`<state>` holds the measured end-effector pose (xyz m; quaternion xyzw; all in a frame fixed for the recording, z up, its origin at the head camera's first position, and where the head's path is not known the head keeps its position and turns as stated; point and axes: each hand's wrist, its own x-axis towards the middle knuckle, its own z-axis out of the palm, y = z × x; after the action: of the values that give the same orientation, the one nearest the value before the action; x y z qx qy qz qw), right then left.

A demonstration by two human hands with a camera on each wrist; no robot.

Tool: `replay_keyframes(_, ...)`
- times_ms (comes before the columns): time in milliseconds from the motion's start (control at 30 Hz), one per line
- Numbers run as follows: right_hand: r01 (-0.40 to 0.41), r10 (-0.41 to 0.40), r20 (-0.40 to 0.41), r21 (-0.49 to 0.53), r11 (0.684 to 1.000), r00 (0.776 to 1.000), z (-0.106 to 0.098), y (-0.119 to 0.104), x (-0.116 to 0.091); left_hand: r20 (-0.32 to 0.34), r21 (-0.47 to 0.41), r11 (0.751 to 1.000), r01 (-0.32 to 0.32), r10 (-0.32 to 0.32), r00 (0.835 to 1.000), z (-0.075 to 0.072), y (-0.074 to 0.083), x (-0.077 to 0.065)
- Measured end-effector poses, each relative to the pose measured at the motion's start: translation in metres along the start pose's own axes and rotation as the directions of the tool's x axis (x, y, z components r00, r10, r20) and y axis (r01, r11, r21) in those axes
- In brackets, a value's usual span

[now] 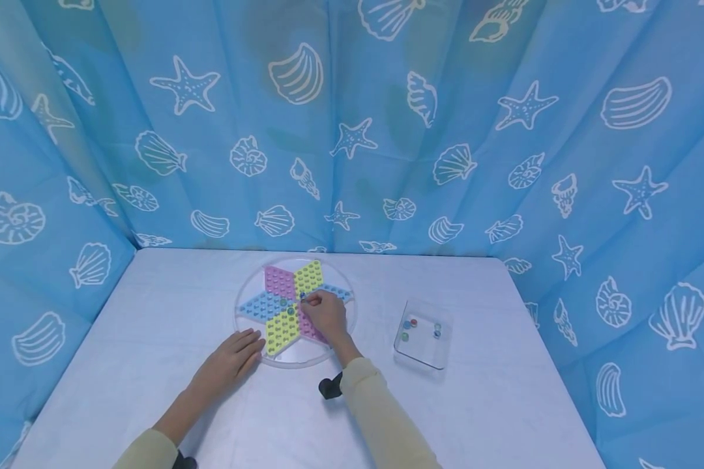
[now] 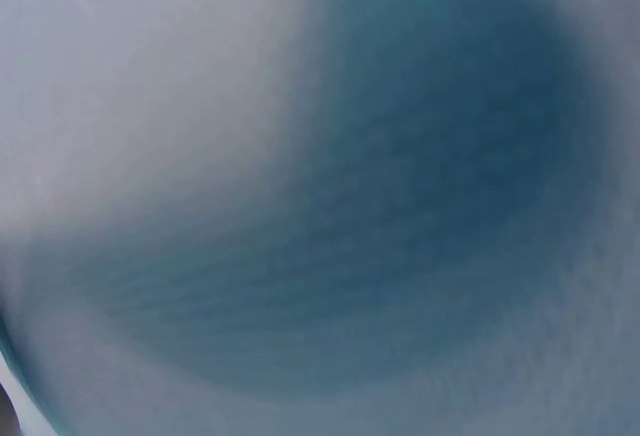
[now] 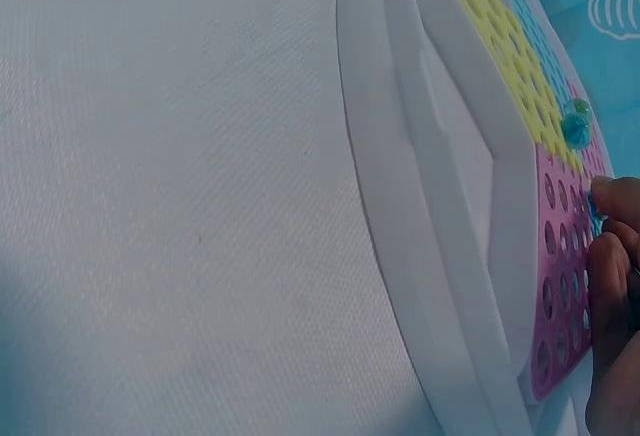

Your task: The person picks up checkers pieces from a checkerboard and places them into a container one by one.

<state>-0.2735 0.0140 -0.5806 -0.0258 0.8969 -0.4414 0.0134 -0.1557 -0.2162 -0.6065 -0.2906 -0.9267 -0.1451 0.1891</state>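
Observation:
A round white Chinese checkers board (image 1: 249, 352) lies on the table, with a star of pink, yellow and blue points full of holes. Over its middle, my right hand (image 1: 326, 315) pinches a blue marble (image 3: 596, 202) between thumb and fingertips. Two more marbles sit near the star's centre: a teal marble (image 3: 577, 130) and a green marble (image 1: 283, 302). My left hand (image 1: 232, 357) rests palm down, fingers extended, at the board's lower left rim. The left wrist view is only a dark blur, with no hand to make out.
Right of the board stands a clear plastic box (image 1: 420, 359) holding several loose marbles in red, blue and green. A white cloth (image 1: 493, 391) covers the table. Blue curtains (image 1: 352, 189) with white shells and starfish close off the back and both sides.

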Motion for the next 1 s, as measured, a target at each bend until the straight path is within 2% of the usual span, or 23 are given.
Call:
replay_keyframes(267, 0.029, -0.029, -0.002, -0.008, 1.000, 1.000, -0.0020, -0.0011, -0.0020, -0.012, -0.019, 1.000, 0.000, -0.001, 1.000, 0.0009, 0.0004, 0.0000)
replay_keyframes(533, 0.058, -0.058, -0.009, -0.033, 0.998, 0.998, -0.0021, -0.0020, -0.0013, -0.001, -0.001, 1.000, 0.006, -0.006, 1.000, 0.0009, 0.0000, -0.0007)
replay_keyframes(767, 0.037, -0.036, 0.008, -0.039, 0.999, 0.999, -0.0022, -0.0006, -0.0001, -0.007, -0.010, 1.000, 0.008, -0.008, 1.000, 0.0021, 0.0000, -0.0003)
replay_keyframes(1000, 0.043, -0.044, 0.028, 0.039, 0.998, 0.999, -0.0069, 0.0027, -0.0002, -0.001, -0.016, 1.000, 0.017, -0.017, 1.000, 0.0003, 0.0008, -0.0003)
